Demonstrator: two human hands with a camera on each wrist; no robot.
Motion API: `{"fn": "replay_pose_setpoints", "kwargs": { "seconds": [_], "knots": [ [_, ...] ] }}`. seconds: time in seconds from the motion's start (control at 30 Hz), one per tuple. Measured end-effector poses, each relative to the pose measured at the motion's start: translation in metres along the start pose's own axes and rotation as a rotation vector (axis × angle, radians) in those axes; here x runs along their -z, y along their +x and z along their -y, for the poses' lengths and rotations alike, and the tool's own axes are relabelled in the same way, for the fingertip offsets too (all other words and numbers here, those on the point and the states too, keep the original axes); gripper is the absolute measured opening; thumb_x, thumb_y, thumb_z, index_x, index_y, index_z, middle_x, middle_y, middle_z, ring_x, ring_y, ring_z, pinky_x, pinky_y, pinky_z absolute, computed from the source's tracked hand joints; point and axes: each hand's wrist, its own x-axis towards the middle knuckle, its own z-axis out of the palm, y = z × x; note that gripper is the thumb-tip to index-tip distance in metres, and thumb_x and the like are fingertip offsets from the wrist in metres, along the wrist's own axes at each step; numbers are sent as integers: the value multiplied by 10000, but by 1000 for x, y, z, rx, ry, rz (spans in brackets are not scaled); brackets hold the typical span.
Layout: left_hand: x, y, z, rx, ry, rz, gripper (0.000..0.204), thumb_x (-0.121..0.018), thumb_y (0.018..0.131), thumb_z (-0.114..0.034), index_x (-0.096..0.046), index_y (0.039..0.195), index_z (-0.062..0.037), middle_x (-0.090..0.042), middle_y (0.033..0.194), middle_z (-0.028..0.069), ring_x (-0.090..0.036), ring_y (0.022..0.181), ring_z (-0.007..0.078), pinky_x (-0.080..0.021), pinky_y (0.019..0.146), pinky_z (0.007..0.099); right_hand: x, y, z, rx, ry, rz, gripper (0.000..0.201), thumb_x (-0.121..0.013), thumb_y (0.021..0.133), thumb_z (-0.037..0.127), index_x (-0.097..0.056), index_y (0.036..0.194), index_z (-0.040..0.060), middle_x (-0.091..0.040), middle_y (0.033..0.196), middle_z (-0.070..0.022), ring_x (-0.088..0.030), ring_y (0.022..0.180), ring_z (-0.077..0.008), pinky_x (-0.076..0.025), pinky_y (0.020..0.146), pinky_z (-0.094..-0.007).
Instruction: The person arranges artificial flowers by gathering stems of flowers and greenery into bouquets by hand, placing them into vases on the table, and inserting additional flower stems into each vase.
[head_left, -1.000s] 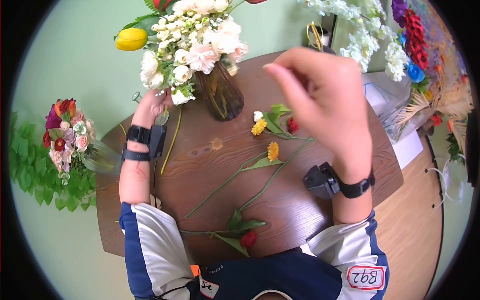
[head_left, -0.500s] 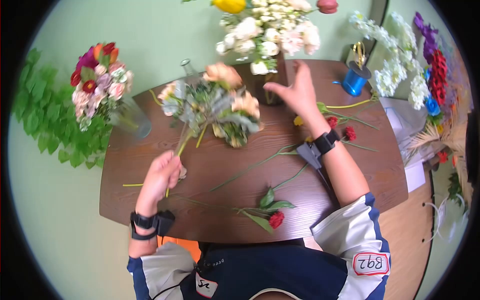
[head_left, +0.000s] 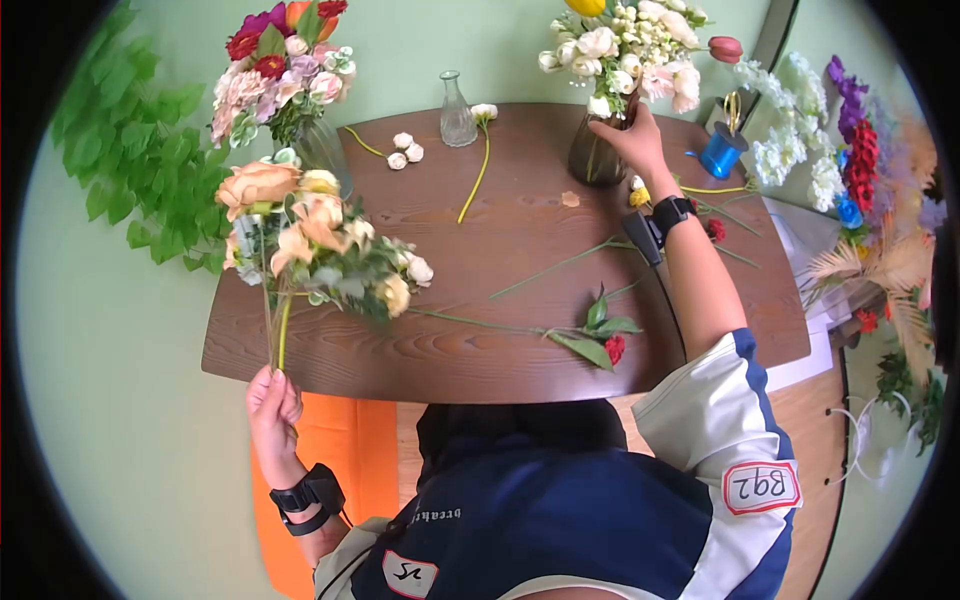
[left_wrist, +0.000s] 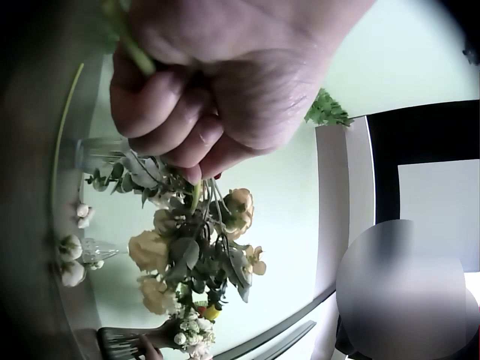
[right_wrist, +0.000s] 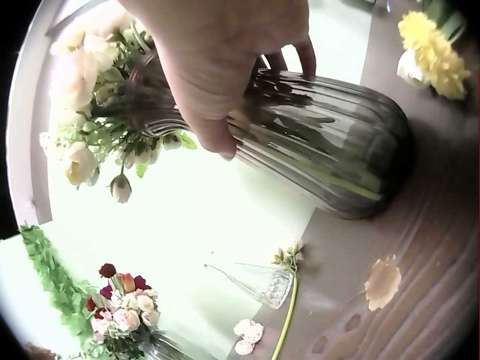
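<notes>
My left hand [head_left: 275, 415] holds a bunch of peach and cream artificial flowers [head_left: 320, 225] by the stems, off the table's near left edge. In the left wrist view, the fingers curl round the stems and the peach roses [left_wrist: 150, 251] stick out beyond them. At the back right, my right hand [head_left: 640, 150] grips a dark ribbed glass vase [head_left: 597, 160] full of white flowers [head_left: 640, 45]. The right wrist view shows thumb and fingers on either side of the vase [right_wrist: 330, 142], below its neck, with stems showing through the glass.
A small clear bottle vase [head_left: 457, 115] stands at the back beside loose white roses [head_left: 405, 152]. Another bouquet in a glass vase [head_left: 325, 155] is back left. Red flowers [head_left: 614, 349] with green stems lie on the table [head_left: 480, 350]. A blue ribbon spool [head_left: 722, 155] stands right.
My left hand has brought the peach bunch from the back of the table to the near left. The right hand has gone from the air onto the dark vase. The head view has shifted.
</notes>
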Motion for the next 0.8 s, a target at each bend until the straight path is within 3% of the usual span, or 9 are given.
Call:
{"fn": "replay_pose_setpoints", "kwargs": {
  "seconds": [0.3, 0.37, 0.4, 0.43, 0.53, 0.6, 0.63, 0.7, 0.8],
  "knots": [
    [8, -2, 19, 14, 154, -152, 281, -519, 923, -223, -460, 673, -107, -321, 454, -74, -223, 368, 13, -159, 346, 191, 26, -42, 12, -46, -23, 64, 685, -811, 588, 365, -527, 1043, -62, -617, 999, -166, -606, 914, -249, -470, 807, -323],
    [4, -2, 26, 32, 194, -156, 289, -520, 921, -224, -465, 664, -104, -341, 448, -67, -236, 360, 11, -154, 340, 194, 22, -38, -21, 66, 82, 152, 758, -826, 593, 343, -490, 1145, -52, -615, 966, -114, -585, 882, -184, -473, 781, -289],
    [0, -2, 27, 19, 188, -157, 289, -520, 921, -224, -465, 664, -104, -341, 448, -67, -236, 360, 11, -154, 340, 194, 30, -51, -10, 64, 155, 190, 772, -831, 603, 243, -453, 1200, -67, -611, 1014, -112, -583, 916, -183, -472, 815, -287],
    [-4, 0, 27, 38, 203, -170, 294, -524, 920, -228, -466, 660, -105, -349, 445, -64, -242, 354, 13, -152, 337, 194, 34, -69, 0, -50, -114, 32, 863, -834, 553, 253, -429, 1255, -43, -560, 1176, -186, -548, 1084, -271, -416, 950, -322],
    [-22, 13, 9, 31, 210, -166, 304, -531, 919, -239, -469, 653, -105, -362, 443, -58, -252, 342, 19, -151, 330, 194, 41, -96, -25, 21, -230, -16, 634, -723, 644, 94, -478, 1220, -7, -553, 1173, -186, -555, 1056, -272, -425, 925, -332],
    [-42, 25, -3, 21, 172, -131, 312, -519, 927, -273, -480, 675, -94, -370, 437, -49, -250, 324, 32, -154, 320, 198, 59, -112, -47, 53, 55, -170, 453, -549, 676, -48, -548, 1127, -1, -590, 1074, -164, -584, 957, -230, -454, 851, -307],
    [-54, 31, -9, 26, 176, -131, 312, -519, 927, -273, -480, 675, -94, -370, 437, -49, -250, 324, 32, -154, 320, 198, 63, -112, -59, -35, 159, -253, 377, -442, 674, -92, -605, 999, 6, -621, 926, -112, -597, 824, -162, -472, 753, -270],
    [-82, 39, -19, -43, -5, 3, 312, -486, 942, -287, -482, 706, -84, -406, 464, -31, -259, 320, 36, -166, 321, 199, 81, -106, -74, -189, 430, -235, 330, -441, 680, -97, -619, 940, 0, -635, 835, -71, -597, 755, -114, -478, 694, -241],
    [-109, 65, -7, -13, -72, 159, 279, -451, 957, -279, -554, 859, -38, -486, 552, -4, -379, 399, 45, -255, 363, 184, 95, -106, -83, -152, 314, -242, 248, -472, 715, -64, -627, 899, -7, -647, 780, -66, -600, 705, -118, -483, 668, -250]
  ]
}}
